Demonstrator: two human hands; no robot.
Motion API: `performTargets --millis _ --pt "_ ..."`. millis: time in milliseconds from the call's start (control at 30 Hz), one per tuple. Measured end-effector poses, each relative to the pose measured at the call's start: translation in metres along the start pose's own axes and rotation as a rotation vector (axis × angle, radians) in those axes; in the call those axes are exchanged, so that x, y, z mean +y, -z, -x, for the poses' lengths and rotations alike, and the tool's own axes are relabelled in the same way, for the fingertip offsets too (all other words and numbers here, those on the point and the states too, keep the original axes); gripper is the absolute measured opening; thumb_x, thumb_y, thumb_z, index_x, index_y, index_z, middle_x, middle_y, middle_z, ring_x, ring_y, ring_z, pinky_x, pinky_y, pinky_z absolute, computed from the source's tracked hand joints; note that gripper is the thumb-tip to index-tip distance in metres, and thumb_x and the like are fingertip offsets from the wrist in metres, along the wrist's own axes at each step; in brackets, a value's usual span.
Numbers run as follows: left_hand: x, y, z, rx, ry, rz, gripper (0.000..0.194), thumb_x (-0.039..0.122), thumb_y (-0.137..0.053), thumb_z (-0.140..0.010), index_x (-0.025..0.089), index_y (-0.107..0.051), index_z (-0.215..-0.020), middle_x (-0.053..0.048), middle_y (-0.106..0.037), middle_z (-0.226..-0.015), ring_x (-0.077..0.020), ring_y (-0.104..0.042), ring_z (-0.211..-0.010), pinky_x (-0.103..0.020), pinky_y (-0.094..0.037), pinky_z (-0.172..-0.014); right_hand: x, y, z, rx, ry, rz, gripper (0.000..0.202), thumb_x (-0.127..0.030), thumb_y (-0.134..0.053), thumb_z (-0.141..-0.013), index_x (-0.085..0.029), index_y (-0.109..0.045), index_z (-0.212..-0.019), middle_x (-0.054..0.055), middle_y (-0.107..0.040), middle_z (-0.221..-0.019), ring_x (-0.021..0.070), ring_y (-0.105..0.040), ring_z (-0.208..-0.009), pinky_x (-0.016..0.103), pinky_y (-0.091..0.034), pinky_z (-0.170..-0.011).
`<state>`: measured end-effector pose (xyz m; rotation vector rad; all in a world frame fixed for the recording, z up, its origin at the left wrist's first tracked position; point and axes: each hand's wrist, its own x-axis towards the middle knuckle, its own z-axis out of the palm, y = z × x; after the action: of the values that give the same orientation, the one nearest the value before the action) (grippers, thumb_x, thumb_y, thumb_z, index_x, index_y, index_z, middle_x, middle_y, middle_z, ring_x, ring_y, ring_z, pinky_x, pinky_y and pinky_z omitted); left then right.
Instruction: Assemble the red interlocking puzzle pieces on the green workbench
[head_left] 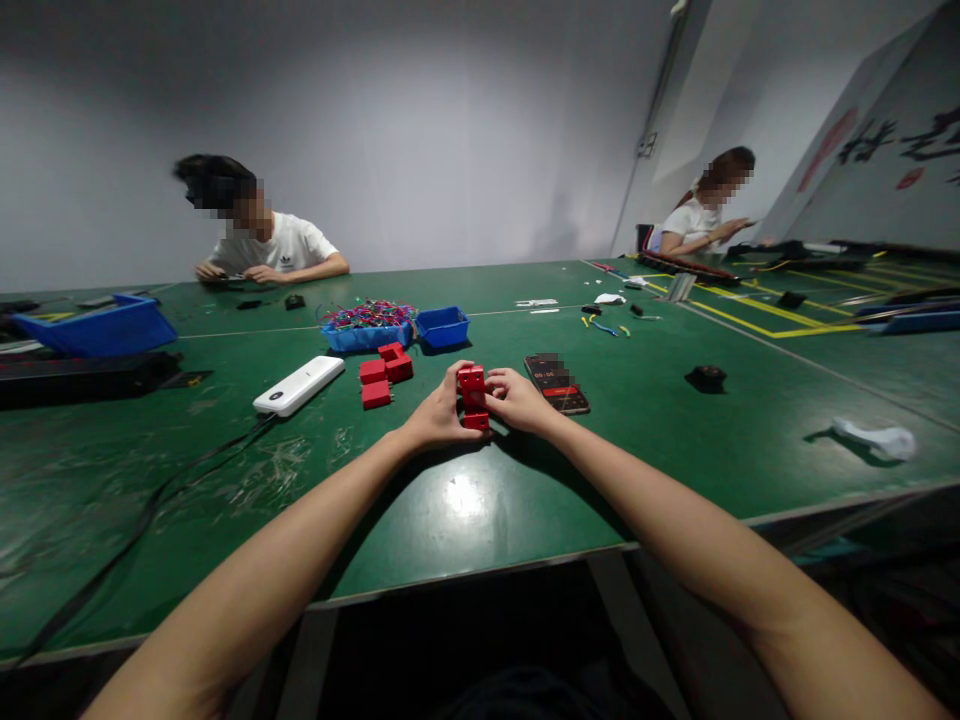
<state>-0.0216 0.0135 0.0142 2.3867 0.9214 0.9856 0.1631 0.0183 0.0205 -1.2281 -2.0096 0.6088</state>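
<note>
A red block-like part (pixel 474 392) stands upright over the green table (pixel 465 520), with a notch in its middle. My left hand (pixel 442 410) is wrapped round its left side, thumb low and fingers at the top. From the right, my right hand (pixel 517 398) has its fingers bent against the part's side; whether they pinch something small is hidden. Several more red blocks (pixel 376 393) lie to the left of my hands. A phone (pixel 556 383) showing a timer lies just beyond my right hand.
Behind the red blocks are a blue tray heaped with coloured wires (pixel 367 335) and a blue bin (pixel 442 328). A white power bank (pixel 300 386) with a black cable lies left. Two people sit across the table. A black object (pixel 705 378) lies right.
</note>
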Motion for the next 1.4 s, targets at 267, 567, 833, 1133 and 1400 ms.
performTargets --millis 267,567,833,1133,1400 --pt "-0.001 0.0 -0.002 0.085 0.132 -0.151 0.097 0.045 -0.076 -0.057 0.017 -0.026 -0.135 -0.016 -0.047 -0.128 -0.0308 -0.056 -0.113 -0.044 -0.044 -0.097 -0.004 0.004 -0.002 0.062 0.014 0.072 0.025 -0.029 -0.054 -0.086 -0.018 -0.074 -0.076 0.008 -0.071 -0.087 0.0207 -0.063 -0.093 0.031 -0.047 -0.082" --pt "-0.007 0.004 -0.003 0.118 0.153 -0.149 0.097 0.044 -0.076 -0.056 0.017 -0.027 -0.135 -0.016 -0.046 -0.129 -0.0307 -0.054 -0.116 -0.043 -0.044 -0.097 0.002 0.003 -0.003 0.22 -0.121 0.002 0.025 -0.013 -0.067 -0.068 -0.018 -0.06 -0.092 0.004 -0.067 -0.093 0.0142 -0.064 -0.074 0.03 -0.051 -0.074" --pt "-0.007 0.008 -0.003 0.101 0.141 -0.152 0.094 0.043 -0.076 -0.057 0.015 -0.028 -0.134 -0.016 -0.047 -0.128 -0.0305 -0.053 -0.116 -0.044 -0.043 -0.099 0.001 0.001 -0.01 0.298 -0.402 -0.668 0.026 -0.012 -0.066 -0.069 -0.018 -0.052 -0.091 0.001 -0.063 -0.079 0.0124 -0.063 -0.069 0.026 -0.053 -0.065" --pt "-0.007 0.007 -0.002 0.112 0.169 -0.129 0.097 0.046 -0.077 -0.056 0.015 -0.028 -0.134 -0.017 -0.047 -0.13 -0.0306 -0.052 -0.118 -0.043 -0.04 -0.102 -0.003 0.016 -0.014 0.303 -0.418 -1.096 0.02 -0.02 -0.057 -0.083 -0.025 -0.047 -0.099 0.0 -0.067 -0.087 0.0115 -0.063 -0.066 0.021 -0.047 -0.051" --pt "-0.002 0.009 -0.002 0.1 0.164 -0.126 0.09 0.041 -0.077 -0.058 0.016 -0.032 -0.131 -0.015 -0.05 -0.124 -0.0291 -0.055 -0.112 -0.044 -0.043 -0.098 -0.008 0.014 -0.011 0.203 -0.432 -1.19 0.008 -0.016 -0.05 -0.088 -0.022 -0.05 -0.092 0.002 -0.068 -0.081 0.0091 -0.057 -0.055 0.017 -0.04 -0.042"
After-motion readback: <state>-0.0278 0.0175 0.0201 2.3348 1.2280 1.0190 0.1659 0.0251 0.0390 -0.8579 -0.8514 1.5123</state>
